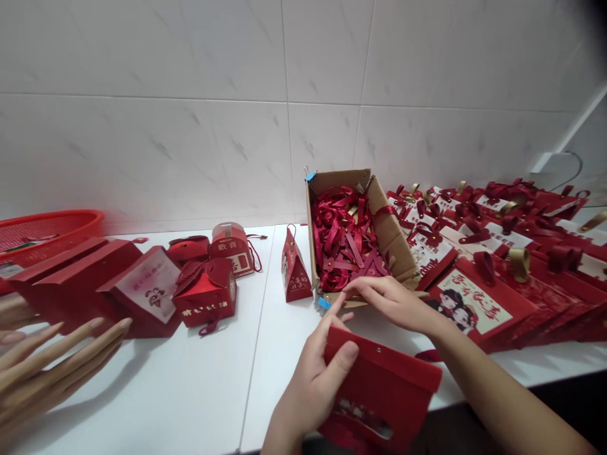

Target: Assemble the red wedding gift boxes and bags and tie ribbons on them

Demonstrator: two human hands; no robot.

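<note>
My left hand grips a red gift box near its top edge, with the thumb on the face towards me. The box is tilted, and a small window with pale lettering shows low on that face. My right hand reaches over the near edge of a cardboard box, fingers stretched out to the left. Its fingertips meet or nearly meet my left index finger; I see nothing held in it. Inside the cardboard box lies a tangle of dark red ribbons.
Another person's hands are at the left, beside large red boxes. Small red candy boxes, a triangular box and a red basket stand there. Several gift boxes with ribbon handles fill the right side. A tiled wall rises behind.
</note>
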